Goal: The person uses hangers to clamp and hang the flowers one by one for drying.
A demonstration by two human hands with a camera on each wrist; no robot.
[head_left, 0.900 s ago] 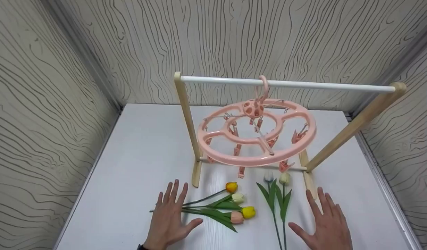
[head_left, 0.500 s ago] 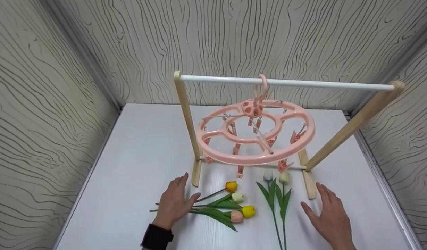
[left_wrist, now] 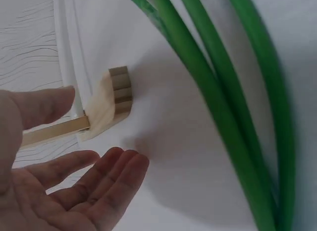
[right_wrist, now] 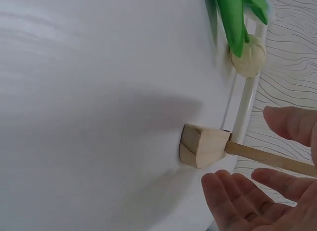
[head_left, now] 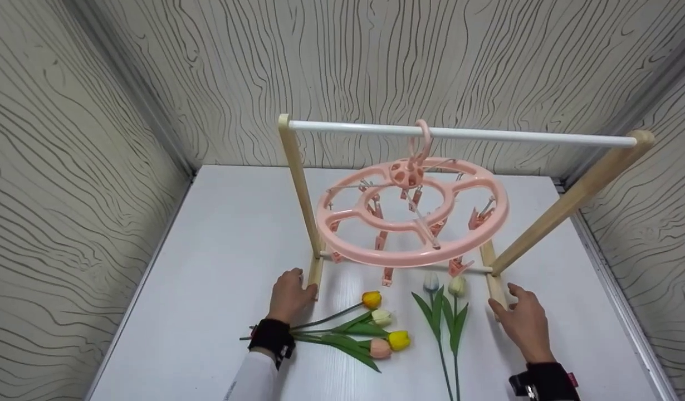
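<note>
Head-view clock: wooden rack [head_left: 566,206] at 3, pink hanger [head_left: 407,258] on its rail [head_left: 515,136]. Left hand [head_left: 290,296] at 7, spread, beside left foot [head_left: 316,272]. Right hand [head_left: 525,323] at 4, spread, beside right foot [head_left: 495,285]. Contact unclear. Four tulips [head_left: 351,344] at 6.

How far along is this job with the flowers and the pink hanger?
Done: the hanger hangs from the rack. In hand: the left hand and right hand are at the rack's feet, with no clear grip. Perhaps left: clipping up the six tulips, which all lie on the table.
</note>
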